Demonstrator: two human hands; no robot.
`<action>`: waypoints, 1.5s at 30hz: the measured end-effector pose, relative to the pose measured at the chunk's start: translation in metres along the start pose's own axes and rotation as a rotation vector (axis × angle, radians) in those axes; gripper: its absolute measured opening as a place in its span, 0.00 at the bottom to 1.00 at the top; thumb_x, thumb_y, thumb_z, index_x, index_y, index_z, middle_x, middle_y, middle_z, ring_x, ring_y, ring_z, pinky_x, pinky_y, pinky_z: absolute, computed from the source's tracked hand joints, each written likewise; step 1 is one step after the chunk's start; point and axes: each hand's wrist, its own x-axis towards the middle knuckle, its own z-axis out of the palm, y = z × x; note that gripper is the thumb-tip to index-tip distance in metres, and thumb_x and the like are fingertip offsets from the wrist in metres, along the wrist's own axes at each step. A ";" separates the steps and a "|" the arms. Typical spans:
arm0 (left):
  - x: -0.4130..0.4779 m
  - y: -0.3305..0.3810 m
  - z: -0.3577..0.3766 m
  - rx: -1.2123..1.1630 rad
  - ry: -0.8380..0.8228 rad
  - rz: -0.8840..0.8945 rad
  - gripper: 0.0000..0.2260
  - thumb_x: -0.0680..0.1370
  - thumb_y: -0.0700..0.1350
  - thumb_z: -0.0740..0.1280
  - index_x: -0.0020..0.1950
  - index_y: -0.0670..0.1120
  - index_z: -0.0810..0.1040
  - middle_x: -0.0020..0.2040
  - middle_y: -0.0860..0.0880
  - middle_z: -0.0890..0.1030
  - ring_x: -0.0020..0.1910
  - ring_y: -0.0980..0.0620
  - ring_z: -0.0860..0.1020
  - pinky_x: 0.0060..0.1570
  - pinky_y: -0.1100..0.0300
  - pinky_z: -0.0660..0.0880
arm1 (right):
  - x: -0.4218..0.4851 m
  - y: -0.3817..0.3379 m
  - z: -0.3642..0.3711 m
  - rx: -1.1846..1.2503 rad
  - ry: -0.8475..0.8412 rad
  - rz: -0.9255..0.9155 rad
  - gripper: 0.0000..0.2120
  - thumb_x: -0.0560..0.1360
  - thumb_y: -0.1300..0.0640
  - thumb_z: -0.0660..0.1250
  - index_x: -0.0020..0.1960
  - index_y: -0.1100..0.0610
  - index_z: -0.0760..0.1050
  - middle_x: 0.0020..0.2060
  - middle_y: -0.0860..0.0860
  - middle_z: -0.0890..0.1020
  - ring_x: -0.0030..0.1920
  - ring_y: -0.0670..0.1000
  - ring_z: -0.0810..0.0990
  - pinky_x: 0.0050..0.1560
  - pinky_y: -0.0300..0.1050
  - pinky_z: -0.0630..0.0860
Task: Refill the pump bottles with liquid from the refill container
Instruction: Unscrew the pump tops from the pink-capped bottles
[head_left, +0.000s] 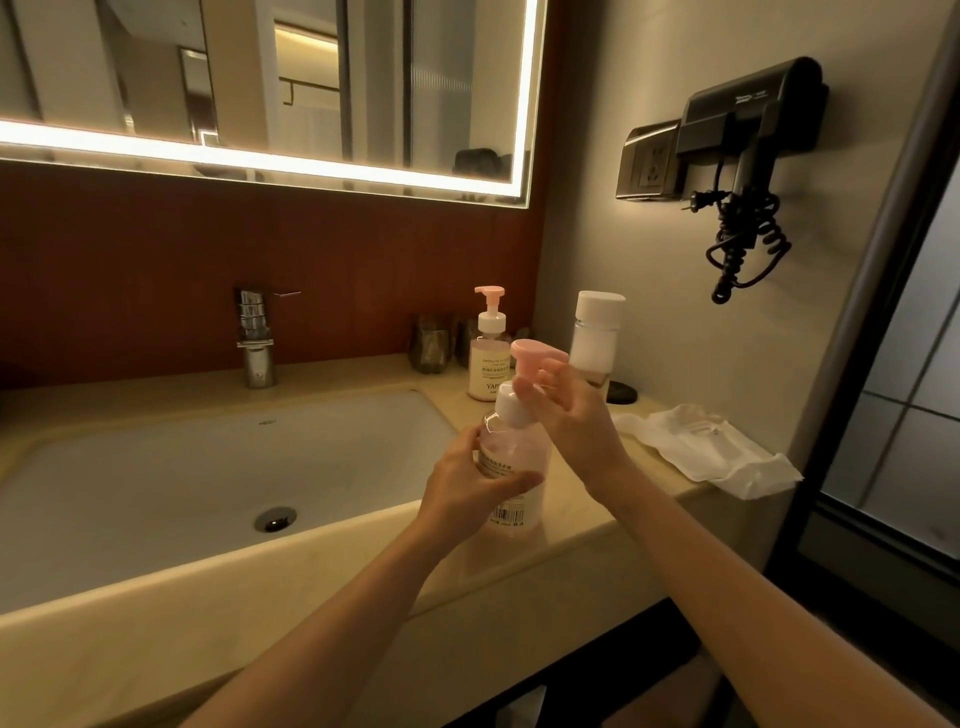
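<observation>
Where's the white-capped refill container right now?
Head view: the refill container stands on the counter right of the sink, behind the right hand, beside the far pump bottle.

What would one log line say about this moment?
left grip: holds bottle | right grip: grips pump | pump: on bottle | refill: capped, behind

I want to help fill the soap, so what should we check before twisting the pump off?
1. Near bottle stands on the counter: ok.
2. Left hand grips the bottle's body: ok.
3. Right hand grips the pump: ok.
4. Pump already loosened: cannot tell.
5. Refill container opened for pouring: not ok, its white cap is on.
</observation>
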 end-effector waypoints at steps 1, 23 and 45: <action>0.000 0.000 0.000 -0.003 0.000 0.000 0.29 0.65 0.52 0.75 0.61 0.56 0.66 0.57 0.52 0.76 0.53 0.51 0.76 0.53 0.49 0.77 | 0.000 0.000 0.002 -0.064 0.034 -0.017 0.27 0.71 0.45 0.67 0.66 0.54 0.66 0.54 0.45 0.73 0.50 0.44 0.73 0.44 0.32 0.71; -0.001 -0.003 0.002 0.051 0.029 0.024 0.32 0.64 0.54 0.75 0.65 0.53 0.66 0.57 0.52 0.76 0.54 0.50 0.76 0.53 0.48 0.77 | -0.003 0.008 0.011 0.161 0.032 0.052 0.17 0.76 0.56 0.63 0.64 0.53 0.68 0.53 0.46 0.75 0.56 0.51 0.76 0.43 0.32 0.73; -0.002 0.001 0.000 0.013 0.014 0.027 0.31 0.66 0.51 0.75 0.66 0.51 0.66 0.59 0.50 0.75 0.55 0.50 0.76 0.54 0.49 0.76 | 0.003 0.011 0.009 -0.090 0.130 -0.131 0.23 0.69 0.50 0.71 0.60 0.53 0.68 0.52 0.48 0.73 0.48 0.45 0.73 0.41 0.27 0.69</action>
